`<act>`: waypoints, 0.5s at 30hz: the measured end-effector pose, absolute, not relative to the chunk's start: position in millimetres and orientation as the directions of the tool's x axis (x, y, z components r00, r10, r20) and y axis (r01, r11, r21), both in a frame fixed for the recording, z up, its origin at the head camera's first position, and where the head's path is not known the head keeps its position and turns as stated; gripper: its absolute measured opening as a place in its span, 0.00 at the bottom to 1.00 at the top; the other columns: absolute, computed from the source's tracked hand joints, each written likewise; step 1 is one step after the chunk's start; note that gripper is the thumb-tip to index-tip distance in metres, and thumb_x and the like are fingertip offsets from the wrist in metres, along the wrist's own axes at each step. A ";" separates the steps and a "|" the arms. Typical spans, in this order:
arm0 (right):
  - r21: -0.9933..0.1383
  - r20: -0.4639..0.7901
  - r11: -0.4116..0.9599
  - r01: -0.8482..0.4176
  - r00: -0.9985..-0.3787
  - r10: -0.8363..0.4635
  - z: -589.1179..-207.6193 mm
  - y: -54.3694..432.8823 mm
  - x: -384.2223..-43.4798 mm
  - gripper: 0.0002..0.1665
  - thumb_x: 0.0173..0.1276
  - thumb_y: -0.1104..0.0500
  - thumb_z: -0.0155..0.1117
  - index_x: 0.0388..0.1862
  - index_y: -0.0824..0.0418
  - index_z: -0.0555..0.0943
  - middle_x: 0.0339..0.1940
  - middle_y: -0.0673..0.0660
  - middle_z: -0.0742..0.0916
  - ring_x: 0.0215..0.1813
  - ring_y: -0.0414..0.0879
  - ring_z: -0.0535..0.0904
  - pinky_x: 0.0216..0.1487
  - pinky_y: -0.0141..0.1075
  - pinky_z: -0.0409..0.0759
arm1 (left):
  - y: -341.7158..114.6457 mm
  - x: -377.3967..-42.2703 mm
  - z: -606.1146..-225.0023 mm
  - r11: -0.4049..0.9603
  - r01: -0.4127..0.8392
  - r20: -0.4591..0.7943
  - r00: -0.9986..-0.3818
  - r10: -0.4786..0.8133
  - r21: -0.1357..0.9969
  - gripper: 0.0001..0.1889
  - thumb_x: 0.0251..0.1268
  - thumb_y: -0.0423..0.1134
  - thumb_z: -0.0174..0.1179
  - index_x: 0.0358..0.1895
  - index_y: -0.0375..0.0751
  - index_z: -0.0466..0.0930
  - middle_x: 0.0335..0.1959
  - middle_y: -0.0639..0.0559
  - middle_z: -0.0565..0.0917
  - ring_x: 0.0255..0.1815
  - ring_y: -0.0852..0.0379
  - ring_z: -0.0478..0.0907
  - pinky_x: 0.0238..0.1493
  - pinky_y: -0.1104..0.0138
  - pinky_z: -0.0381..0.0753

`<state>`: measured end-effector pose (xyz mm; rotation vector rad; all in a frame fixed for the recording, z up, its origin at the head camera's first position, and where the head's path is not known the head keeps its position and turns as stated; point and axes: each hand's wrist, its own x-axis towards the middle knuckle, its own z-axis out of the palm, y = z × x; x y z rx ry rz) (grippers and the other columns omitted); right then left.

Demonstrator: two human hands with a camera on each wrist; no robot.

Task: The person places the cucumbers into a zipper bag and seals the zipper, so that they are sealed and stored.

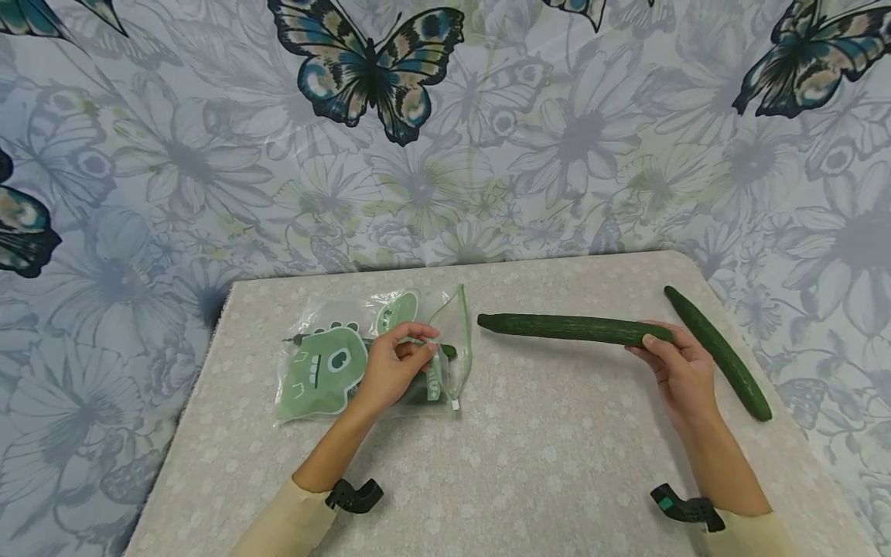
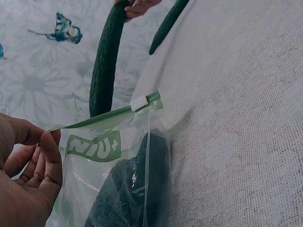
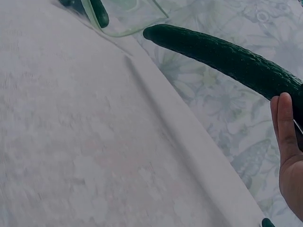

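A clear zip bag [image 1: 323,371] with a green cartoon print lies at the left of the table, its green-edged mouth facing right and spread apart. My left hand [image 1: 393,363] pinches the bag's top edge between thumb and fingers, as the left wrist view shows. Inside the bag are dark green cucumbers [image 2: 128,189], partly hidden by print and hand. My right hand [image 1: 678,371] grips one long cucumber [image 1: 564,328] near its right end, holding it above the table. The cucumber's far tip points left, just short of the bag's mouth.
Another cucumber [image 1: 720,356] lies slantwise near the table's right edge, beside my right hand. A white slider [image 2: 139,103] sits at one end of the bag's green zip. Behind the cloth-covered table [image 1: 543,480] hangs a butterfly-and-flower patterned backdrop [image 1: 487,155].
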<state>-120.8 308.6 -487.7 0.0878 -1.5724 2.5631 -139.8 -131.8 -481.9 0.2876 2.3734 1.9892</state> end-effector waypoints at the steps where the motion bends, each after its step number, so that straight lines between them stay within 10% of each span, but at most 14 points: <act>1: -0.882 0.117 -0.452 -0.137 -0.991 0.072 -488.4 305.3 -122.7 0.14 0.81 0.74 0.56 0.55 0.68 0.87 0.50 0.54 0.90 0.45 0.44 0.94 0.54 0.33 0.91 | -131.9 -139.8 -481.9 0.165 0.120 0.094 -0.983 0.161 0.979 0.11 0.77 0.34 0.66 0.56 0.36 0.87 0.50 0.37 0.82 0.30 0.61 0.83 0.36 0.64 0.89; 15: -0.915 0.024 -0.403 -0.022 -1.000 -0.001 -503.7 252.0 -155.7 0.09 0.80 0.68 0.63 0.55 0.63 0.85 0.52 0.52 0.89 0.46 0.40 0.93 0.53 0.30 0.90 | -134.8 -139.2 -482.7 0.163 0.132 0.104 -0.980 0.169 0.978 0.13 0.77 0.33 0.66 0.58 0.32 0.85 0.52 0.35 0.83 0.31 0.60 0.84 0.38 0.64 0.90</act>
